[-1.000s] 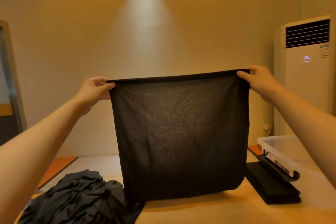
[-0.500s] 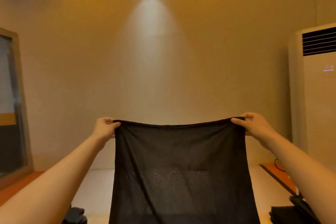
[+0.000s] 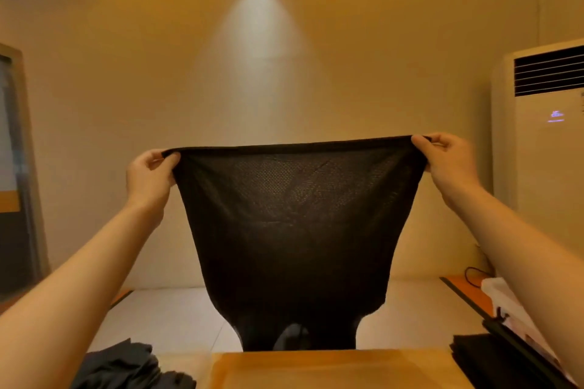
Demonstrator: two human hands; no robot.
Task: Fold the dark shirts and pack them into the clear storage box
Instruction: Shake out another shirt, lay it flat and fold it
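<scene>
black shirt (image 3: 297,230) now narrower below

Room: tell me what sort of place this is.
Probably a plain indoor workroom set up for folding laundry: a standing air conditioner by a bare wall, and a table with a pile of dark shirts.

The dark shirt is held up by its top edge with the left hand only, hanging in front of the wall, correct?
Not quite: the head view shows both hands holding it. The left hand and right hand each pinch a top corner of the dark shirt.
</scene>
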